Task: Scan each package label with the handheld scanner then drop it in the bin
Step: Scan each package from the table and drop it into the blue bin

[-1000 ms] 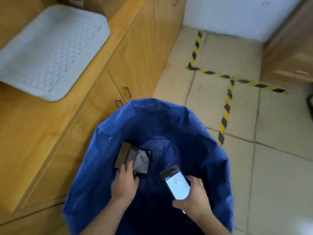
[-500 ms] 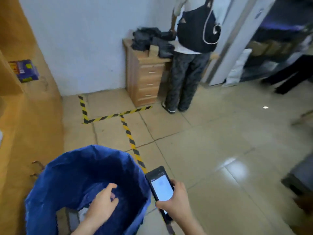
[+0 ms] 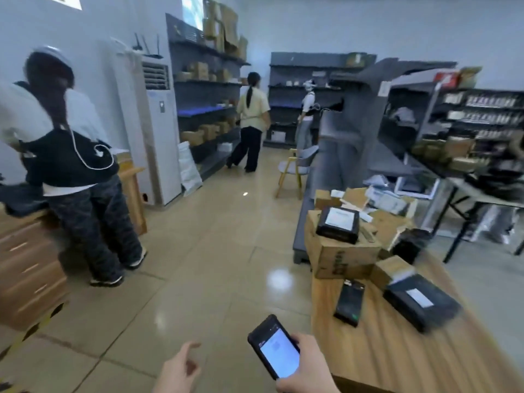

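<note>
Right hand [image 3: 304, 367] grips lit handheld scanner [image 3: 274, 354] | left hand [image 3: 178, 371] empty, fingers loosely curled | packages [image 3: 422, 304] on table [image 3: 397, 353]

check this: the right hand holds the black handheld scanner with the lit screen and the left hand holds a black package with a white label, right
Not quite: the head view shows the left hand empty, fingers loose. The right hand does hold the black handheld scanner with the lit screen.
</note>
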